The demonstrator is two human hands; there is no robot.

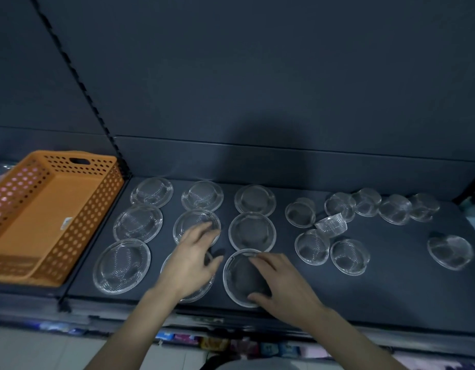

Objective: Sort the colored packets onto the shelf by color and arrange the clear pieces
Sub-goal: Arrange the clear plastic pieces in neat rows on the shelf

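Several clear glass saucers lie in three columns on the dark shelf (391, 297). My right hand (284, 287) holds the front saucer (239, 279) of the right column, fingers on its far rim and thumb at its near rim. My left hand (189, 263) hovers with fingers spread over the middle column, covering most of the front saucer (204, 288) and reaching the one behind it (195, 222). Several small clear cups (311, 247) stand in a loose cluster to the right; one (331, 225) lies tipped on its side. Colored packets (209, 343) show on the shelf below.
An empty orange perforated basket (78, 231) stands on the neighbouring shelf at the left. A lone clear saucer (450, 252) lies far right. The shelf's dark back panel rises behind everything.
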